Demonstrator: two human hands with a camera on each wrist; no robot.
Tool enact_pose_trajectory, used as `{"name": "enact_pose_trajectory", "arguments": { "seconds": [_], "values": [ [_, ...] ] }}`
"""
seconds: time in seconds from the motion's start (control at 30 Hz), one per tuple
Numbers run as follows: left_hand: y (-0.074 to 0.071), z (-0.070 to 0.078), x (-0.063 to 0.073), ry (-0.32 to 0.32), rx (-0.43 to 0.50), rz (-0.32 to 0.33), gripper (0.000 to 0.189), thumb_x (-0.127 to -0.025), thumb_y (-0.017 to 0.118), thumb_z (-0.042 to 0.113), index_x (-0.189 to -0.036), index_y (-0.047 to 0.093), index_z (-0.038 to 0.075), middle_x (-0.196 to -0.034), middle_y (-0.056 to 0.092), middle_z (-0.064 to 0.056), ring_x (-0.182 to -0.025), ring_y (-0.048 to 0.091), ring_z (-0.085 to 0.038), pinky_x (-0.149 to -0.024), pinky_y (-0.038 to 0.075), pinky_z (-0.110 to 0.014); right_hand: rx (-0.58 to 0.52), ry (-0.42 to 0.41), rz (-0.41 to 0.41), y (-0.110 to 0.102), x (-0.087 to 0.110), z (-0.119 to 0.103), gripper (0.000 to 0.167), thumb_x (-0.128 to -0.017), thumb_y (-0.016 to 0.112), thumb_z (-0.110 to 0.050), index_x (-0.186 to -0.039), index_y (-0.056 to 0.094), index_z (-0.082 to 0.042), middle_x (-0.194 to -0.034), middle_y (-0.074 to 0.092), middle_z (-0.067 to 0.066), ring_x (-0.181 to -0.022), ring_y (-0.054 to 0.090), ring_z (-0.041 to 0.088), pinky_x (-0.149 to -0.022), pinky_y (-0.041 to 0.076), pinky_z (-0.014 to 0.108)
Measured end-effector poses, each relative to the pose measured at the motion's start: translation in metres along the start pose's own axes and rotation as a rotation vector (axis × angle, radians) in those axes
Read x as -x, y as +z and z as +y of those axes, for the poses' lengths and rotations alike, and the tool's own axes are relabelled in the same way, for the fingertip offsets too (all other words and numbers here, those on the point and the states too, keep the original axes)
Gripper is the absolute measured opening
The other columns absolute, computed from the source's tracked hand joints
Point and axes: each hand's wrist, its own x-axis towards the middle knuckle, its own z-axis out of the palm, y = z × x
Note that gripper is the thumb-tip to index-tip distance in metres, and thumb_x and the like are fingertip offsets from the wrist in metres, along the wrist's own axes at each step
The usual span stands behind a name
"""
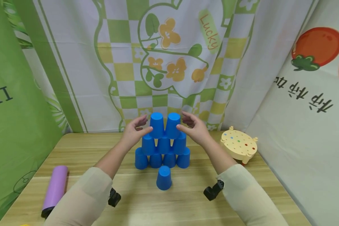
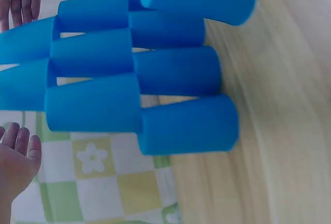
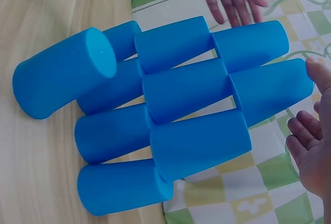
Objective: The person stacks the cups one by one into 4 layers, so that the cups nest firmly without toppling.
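Blue cups stand upside down in a stacked pyramid: several in the bottom row (image 1: pixel 156 160), three in the middle row (image 1: pixel 164 145), two on top. My left hand (image 1: pixel 135 130) is beside the top left cup (image 1: pixel 157 125), fingers extended and thumb toward it; whether it touches cannot be told. On the other side is my right hand (image 1: pixel 196 128), fingers spread, its thumb at the side of the top right cup (image 1: pixel 173 126), as the right wrist view also shows near the cup's end (image 3: pixel 276 87). Another blue cup (image 1: pixel 164 178) stands upside down alone in front of the pyramid.
A purple cylinder with a black end (image 1: pixel 56 187) lies at the table's left. To the right stands a cream, round, dotted toy stand (image 1: pixel 238 143) on short legs. Behind the wooden table (image 1: pixel 186 204) hangs a green-and-white patterned curtain (image 1: pixel 169 72).
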Motion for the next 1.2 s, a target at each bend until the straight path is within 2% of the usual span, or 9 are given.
{"name": "enact_pose_trajectory", "arguments": {
  "seconds": [0.3,0.57,0.8,1.0,1.2],
  "values": [
    [-0.016,-0.039,0.025,-0.091,-0.014,0.023,0.064,-0.093,0.069,0.022,-0.146,0.041,0.001,-0.148,0.047,-0.020,-0.138,0.044,-0.035,-0.113,0.039,-0.049,-0.065,-0.014,0.028,0.003,0.024,0.015,0.063,-0.091,0.071,-0.025,-0.145,0.044,-0.008,-0.137,0.053,0.018,-0.131,0.051,0.034,-0.113,0.040,0.046],
    [-0.015,-0.073,0.038,-0.128,-0.030,0.032,0.063,-0.092,0.069,0.023,-0.144,0.044,-0.001,-0.146,0.049,-0.021,-0.137,0.045,-0.037,-0.112,0.040,-0.049,-0.136,-0.051,0.048,0.018,0.048,0.026,0.058,-0.090,0.071,-0.015,-0.141,0.047,-0.003,-0.135,0.055,0.022,-0.128,0.053,0.035,-0.111,0.042,0.047],
    [-0.009,-0.092,0.044,-0.159,-0.012,0.021,0.061,-0.093,0.068,0.019,-0.144,0.043,-0.003,-0.147,0.047,-0.023,-0.138,0.043,-0.039,-0.112,0.039,-0.051,-0.166,-0.057,-0.028,0.041,0.066,0.039,0.056,-0.090,0.070,-0.011,-0.141,0.048,-0.003,-0.136,0.054,0.025,-0.128,0.052,0.035,-0.111,0.041,0.052],
    [-0.007,-0.103,0.046,-0.198,-0.031,0.005,0.060,-0.094,0.067,0.022,-0.143,0.044,-0.003,-0.148,0.046,-0.023,-0.138,0.043,-0.039,-0.113,0.038,-0.051,-0.159,0.017,-0.109,0.059,0.077,0.055,0.058,-0.090,0.072,-0.022,-0.140,0.049,-0.006,-0.138,0.054,0.021,-0.129,0.052,0.033,-0.111,0.039,0.056],
    [-0.004,-0.111,0.045,-0.197,-0.036,-0.007,0.057,-0.094,0.066,0.017,-0.142,0.044,-0.006,-0.146,0.046,-0.027,-0.136,0.044,-0.042,-0.112,0.038,-0.054,-0.136,0.072,-0.191,0.075,0.087,0.070,0.060,-0.089,0.073,-0.027,-0.141,0.049,-0.006,-0.141,0.053,0.020,-0.133,0.049,0.036,-0.112,0.038,0.056]
  ]
}}
